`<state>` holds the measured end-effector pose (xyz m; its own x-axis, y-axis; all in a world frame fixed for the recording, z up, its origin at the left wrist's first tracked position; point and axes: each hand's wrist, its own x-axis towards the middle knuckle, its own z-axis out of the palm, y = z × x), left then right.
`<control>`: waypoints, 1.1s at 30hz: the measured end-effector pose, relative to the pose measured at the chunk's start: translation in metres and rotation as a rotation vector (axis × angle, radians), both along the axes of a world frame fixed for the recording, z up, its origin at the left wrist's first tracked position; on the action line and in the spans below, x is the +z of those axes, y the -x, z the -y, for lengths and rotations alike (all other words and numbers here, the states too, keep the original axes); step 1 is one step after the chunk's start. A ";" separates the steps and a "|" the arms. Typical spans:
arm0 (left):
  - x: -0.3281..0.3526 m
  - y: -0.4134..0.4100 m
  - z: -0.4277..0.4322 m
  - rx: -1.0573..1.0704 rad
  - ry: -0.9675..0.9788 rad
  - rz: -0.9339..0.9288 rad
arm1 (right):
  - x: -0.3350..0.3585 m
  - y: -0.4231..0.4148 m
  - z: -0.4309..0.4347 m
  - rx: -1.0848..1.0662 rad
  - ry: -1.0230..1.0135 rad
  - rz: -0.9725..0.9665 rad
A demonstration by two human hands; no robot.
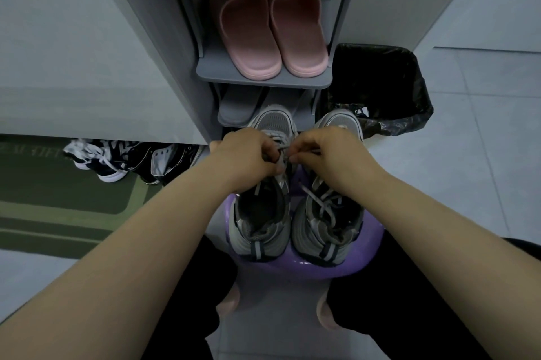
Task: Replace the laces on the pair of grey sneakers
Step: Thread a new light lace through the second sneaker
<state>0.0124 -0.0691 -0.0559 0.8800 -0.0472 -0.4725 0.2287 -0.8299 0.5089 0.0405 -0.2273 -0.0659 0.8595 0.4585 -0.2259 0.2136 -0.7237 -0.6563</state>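
While shoe rack and lined bin stand past the purple stool's far edge, grey sneakers sit on it; left hand, right hand: grips pinch the left shoe's lace.

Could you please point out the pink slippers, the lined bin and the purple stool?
pink slippers [244,19]: head view, upper band of the left-hand slipper.
lined bin [377,75]: head view, the black liner's inner wall.
purple stool [351,269]: head view, bare near rim.
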 end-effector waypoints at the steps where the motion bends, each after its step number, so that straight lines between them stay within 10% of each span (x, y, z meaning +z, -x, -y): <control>1: -0.001 0.000 0.000 0.007 0.013 0.003 | 0.000 -0.001 0.000 0.003 -0.004 -0.008; 22: -0.011 0.006 0.015 0.000 -0.202 0.165 | 0.006 -0.003 -0.003 0.130 0.294 0.104; 33: 0.002 0.006 -0.004 0.083 0.060 0.150 | -0.003 -0.019 0.005 0.136 0.215 -0.049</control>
<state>0.0068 -0.0650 -0.0541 0.9425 0.0045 -0.3342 0.2130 -0.7787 0.5901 0.0590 -0.2327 -0.0684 0.7786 0.5061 -0.3709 0.2902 -0.8146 -0.5022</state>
